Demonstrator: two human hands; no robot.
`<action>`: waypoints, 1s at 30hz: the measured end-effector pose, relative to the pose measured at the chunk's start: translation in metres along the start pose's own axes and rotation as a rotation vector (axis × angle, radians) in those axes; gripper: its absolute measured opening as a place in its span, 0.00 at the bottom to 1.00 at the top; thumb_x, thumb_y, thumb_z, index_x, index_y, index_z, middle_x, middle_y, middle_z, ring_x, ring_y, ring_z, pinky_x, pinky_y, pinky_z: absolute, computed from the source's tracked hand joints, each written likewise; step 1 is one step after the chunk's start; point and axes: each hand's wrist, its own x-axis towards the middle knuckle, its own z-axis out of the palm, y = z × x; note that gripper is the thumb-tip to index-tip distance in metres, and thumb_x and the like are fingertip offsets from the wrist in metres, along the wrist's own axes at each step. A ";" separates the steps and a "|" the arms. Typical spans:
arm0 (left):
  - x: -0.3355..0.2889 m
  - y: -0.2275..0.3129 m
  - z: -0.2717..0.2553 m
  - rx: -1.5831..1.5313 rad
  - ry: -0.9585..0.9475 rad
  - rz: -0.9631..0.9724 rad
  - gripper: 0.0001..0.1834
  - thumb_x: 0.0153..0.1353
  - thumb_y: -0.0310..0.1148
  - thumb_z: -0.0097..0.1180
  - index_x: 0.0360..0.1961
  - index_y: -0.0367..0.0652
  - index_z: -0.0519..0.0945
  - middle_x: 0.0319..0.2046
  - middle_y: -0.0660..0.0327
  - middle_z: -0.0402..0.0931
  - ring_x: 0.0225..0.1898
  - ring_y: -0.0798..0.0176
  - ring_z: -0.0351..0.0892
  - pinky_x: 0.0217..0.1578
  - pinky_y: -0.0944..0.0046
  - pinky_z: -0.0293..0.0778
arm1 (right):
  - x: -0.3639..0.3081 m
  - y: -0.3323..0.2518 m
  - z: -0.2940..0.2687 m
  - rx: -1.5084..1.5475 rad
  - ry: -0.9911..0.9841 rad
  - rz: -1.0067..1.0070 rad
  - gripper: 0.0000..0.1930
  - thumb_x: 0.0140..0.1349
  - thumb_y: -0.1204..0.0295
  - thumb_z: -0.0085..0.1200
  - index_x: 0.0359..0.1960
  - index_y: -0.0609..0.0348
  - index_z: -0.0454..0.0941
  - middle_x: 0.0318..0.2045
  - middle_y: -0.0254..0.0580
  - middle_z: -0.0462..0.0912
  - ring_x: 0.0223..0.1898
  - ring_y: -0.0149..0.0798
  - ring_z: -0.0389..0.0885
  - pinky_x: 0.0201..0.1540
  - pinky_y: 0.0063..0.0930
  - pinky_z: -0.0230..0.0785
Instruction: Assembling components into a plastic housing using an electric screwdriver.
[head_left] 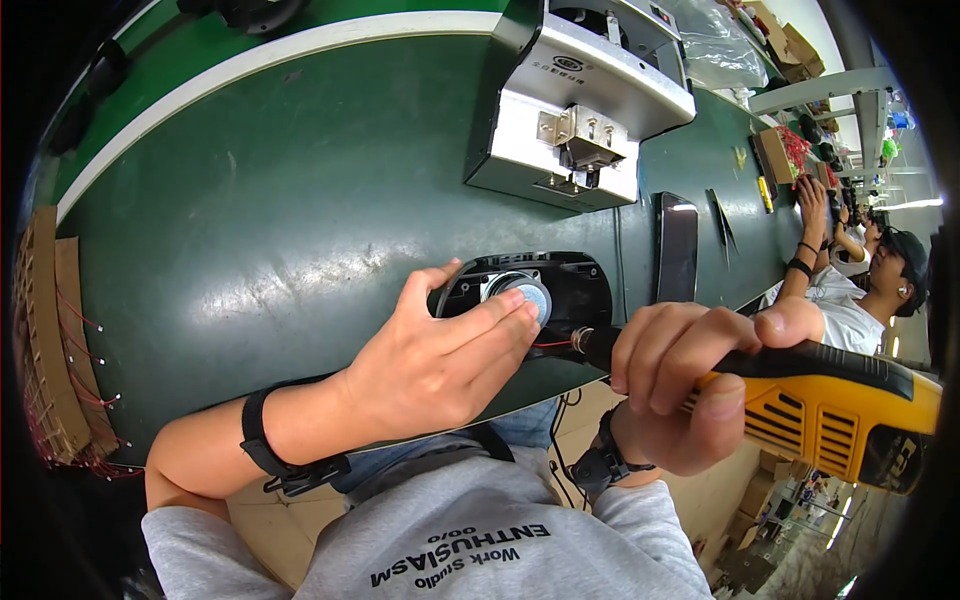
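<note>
Head view: your left hand (445, 365) lies over a round, blue-faced part (537, 299) seated in a black oval housing (582, 292) near the front edge of the green desk (300, 180). Two fingertips rest on that face and another digit meets the housing's left rim; whether they clamp it, one cannot tell. Your right hand (690, 375) is clamped around a yellow-and-black power driver (815, 400), whose metal nose reaches the housing's lower right, near a red wire (553, 345); contact cannot be made out. Beyond stands a grey metal machine (560, 120); to its right lie a dark phone (678, 250) and tweezers (722, 222).
</note>
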 end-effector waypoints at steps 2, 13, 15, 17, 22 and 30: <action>0.000 0.000 0.000 -0.005 0.000 -0.004 0.17 0.51 0.33 0.70 0.44 0.41 0.89 0.51 0.60 0.84 0.57 0.62 0.83 0.48 0.39 0.73 | -0.001 0.001 0.001 -0.008 0.009 -0.005 0.20 0.76 0.67 0.51 0.62 0.53 0.58 0.19 0.33 0.73 0.14 0.31 0.68 0.17 0.26 0.68; 0.001 0.000 0.000 -0.001 -0.003 -0.011 0.17 0.51 0.33 0.70 0.43 0.42 0.89 0.51 0.60 0.84 0.56 0.63 0.84 0.48 0.39 0.73 | -0.003 0.005 0.000 0.000 -0.004 -0.044 0.20 0.75 0.67 0.52 0.61 0.53 0.58 0.19 0.33 0.73 0.14 0.32 0.68 0.17 0.27 0.67; 0.002 0.000 0.001 0.016 -0.004 -0.013 0.16 0.52 0.33 0.70 0.43 0.42 0.89 0.51 0.60 0.84 0.55 0.64 0.84 0.47 0.40 0.73 | -0.008 0.000 -0.009 0.101 -0.049 -0.001 0.23 0.72 0.74 0.56 0.62 0.52 0.57 0.24 0.40 0.76 0.20 0.36 0.72 0.26 0.35 0.70; 0.002 0.001 -0.001 0.025 -0.007 -0.015 0.16 0.52 0.33 0.70 0.43 0.43 0.89 0.51 0.61 0.84 0.55 0.64 0.84 0.46 0.41 0.73 | -0.009 -0.002 -0.016 0.204 -0.095 0.044 0.27 0.69 0.80 0.61 0.62 0.52 0.57 0.29 0.46 0.79 0.26 0.41 0.76 0.35 0.43 0.73; 0.003 0.000 0.002 0.009 -0.008 -0.023 0.15 0.52 0.32 0.70 0.42 0.44 0.90 0.51 0.62 0.84 0.55 0.65 0.84 0.42 0.44 0.72 | -0.001 0.004 -0.006 0.087 -0.075 0.022 0.21 0.71 0.74 0.59 0.56 0.52 0.59 0.22 0.37 0.75 0.19 0.36 0.73 0.23 0.34 0.70; 0.006 -0.008 -0.001 0.021 -0.014 0.020 0.14 0.51 0.32 0.71 0.41 0.44 0.89 0.50 0.63 0.84 0.55 0.66 0.84 0.38 0.45 0.70 | 0.004 0.012 -0.003 0.048 -0.045 -0.017 0.15 0.73 0.69 0.56 0.50 0.50 0.59 0.16 0.30 0.72 0.13 0.30 0.70 0.15 0.26 0.68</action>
